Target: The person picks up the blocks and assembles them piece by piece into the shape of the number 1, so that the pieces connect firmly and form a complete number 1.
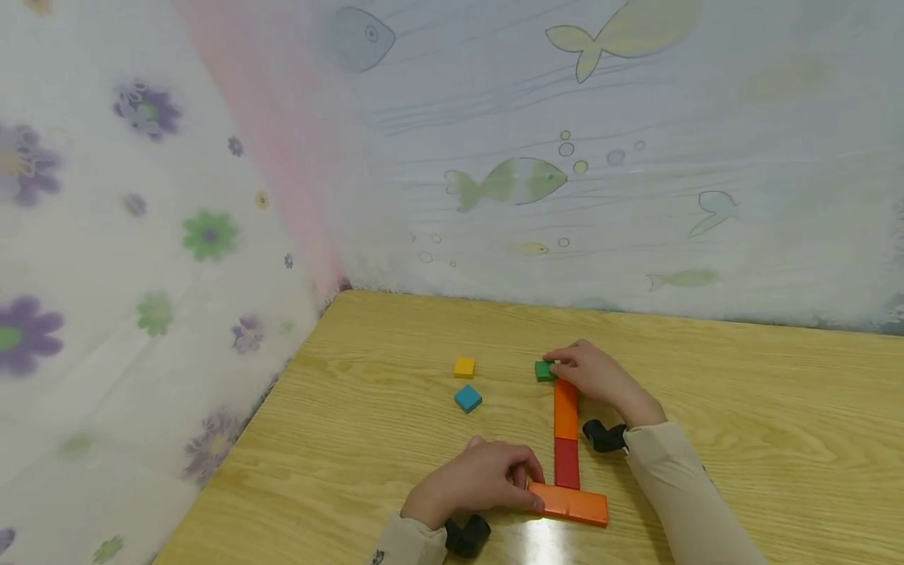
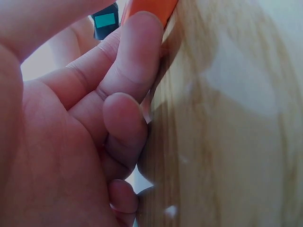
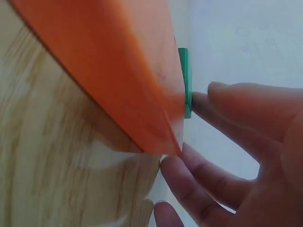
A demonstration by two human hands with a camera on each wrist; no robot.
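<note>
Head view: plain green block (image 1: pixel 543 371)

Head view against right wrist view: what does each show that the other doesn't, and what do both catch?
Only the head view shows the left hand gripping the front orange block, plus the red block, yellow block and blue block.

Only the right wrist view shows the lower fingertips of the right hand, beside one corner of the rear orange block.

Both show the right hand, the green block, the rear orange block and part of the table.
</note>
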